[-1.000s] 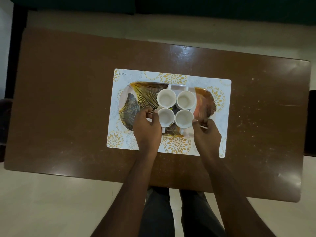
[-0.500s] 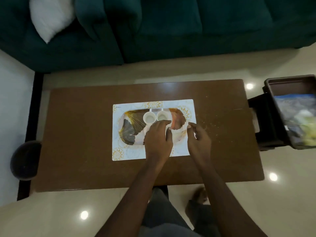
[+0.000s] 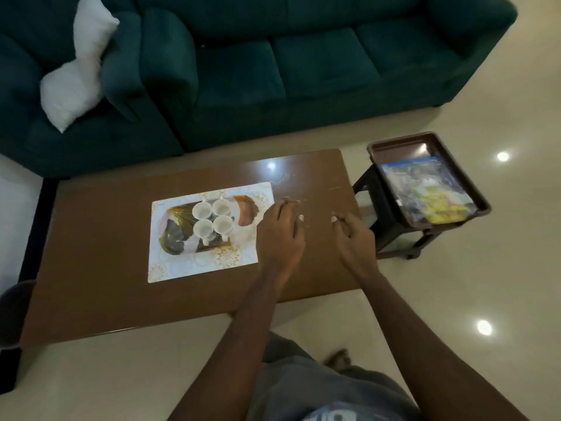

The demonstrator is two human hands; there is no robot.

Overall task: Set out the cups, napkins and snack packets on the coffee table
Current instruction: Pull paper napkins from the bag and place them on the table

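Both hands have released the serving tray (image 3: 176, 238) and moved to its right, above the bench (image 3: 91, 253). The left hand (image 3: 280, 235) and right hand (image 3: 353, 235) are loosely curled and hold nothing. The four cups (image 3: 223, 223) remain grouped on the serving tray. The snack packets (image 3: 431, 196) lie farther right of it, off the bench, and are probably the next item to fetch.

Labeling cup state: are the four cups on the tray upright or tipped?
Upright: all four cups show round open mouths facing up, clustered on the tray.
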